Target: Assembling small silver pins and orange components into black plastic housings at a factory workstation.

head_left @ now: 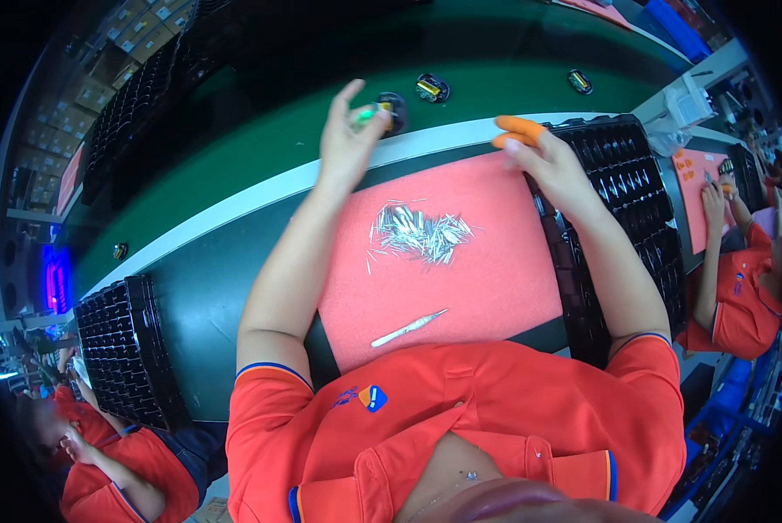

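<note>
My left hand [346, 144] reaches over the green belt, its thumb and a green-covered finger at a small black rounded device [393, 113] with a yellow part. It appears to grip the device's near side; blur hides the exact contact. My right hand [552, 166] is held above the far right corner of the pink mat [504, 270], orange covers on two stretched fingers and the thumb just below them. Nothing shows in it. A loose pile of thin silvery strips [421, 234] lies on the mat. Nearer me rests a pair of pale tweezers [408, 328].
Another such device [432, 87] sits on the green belt [260, 166], with more far right [580, 82] and far left [121, 251]. Black moulded trays [622, 187] stack beside my right arm; others [121, 349] stand left. People in red shirts sit at both sides.
</note>
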Tool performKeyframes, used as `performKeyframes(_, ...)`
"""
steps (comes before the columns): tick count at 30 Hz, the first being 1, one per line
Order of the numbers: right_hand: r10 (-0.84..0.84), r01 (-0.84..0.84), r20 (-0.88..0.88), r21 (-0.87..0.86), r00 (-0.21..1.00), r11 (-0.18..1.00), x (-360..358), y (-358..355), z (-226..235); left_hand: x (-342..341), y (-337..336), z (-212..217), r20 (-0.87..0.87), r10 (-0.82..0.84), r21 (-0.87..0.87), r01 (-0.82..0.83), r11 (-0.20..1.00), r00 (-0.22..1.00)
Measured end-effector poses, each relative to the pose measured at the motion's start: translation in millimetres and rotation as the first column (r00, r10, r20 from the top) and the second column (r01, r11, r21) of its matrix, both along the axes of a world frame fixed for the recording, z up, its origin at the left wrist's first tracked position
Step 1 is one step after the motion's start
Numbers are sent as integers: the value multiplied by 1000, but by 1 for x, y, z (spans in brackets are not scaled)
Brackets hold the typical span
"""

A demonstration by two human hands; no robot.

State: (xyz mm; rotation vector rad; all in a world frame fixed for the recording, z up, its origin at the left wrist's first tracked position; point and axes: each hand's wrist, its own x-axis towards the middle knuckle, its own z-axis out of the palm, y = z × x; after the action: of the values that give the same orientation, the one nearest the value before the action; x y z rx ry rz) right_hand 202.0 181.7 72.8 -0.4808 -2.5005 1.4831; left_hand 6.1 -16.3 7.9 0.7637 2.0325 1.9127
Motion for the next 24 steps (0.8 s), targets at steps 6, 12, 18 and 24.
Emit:
performKeyframes(6, -153, 103, -46, -549, 987, 830, 50, 11, 20, -61, -25, -11, -296, 109, -496, -250, 832, 949)
performKeyframes(12, -33, -201, -248, -851, 968, 484, 27, -17, 32, -67, -35, -20, -501, 137, -372, -356, 857, 854)
performKeyframes(18, -35, -293, -367, -793, 930, 535, -21, -67, 8, 122, -10, 56, -219, -373, -4, 381, 924, 902)
performKeyframes(24, 225, -461, -402, -775, 888, 432, 1, -159, 21, 141, -35, 56, -317, 3, -43, -18, 999, 948)
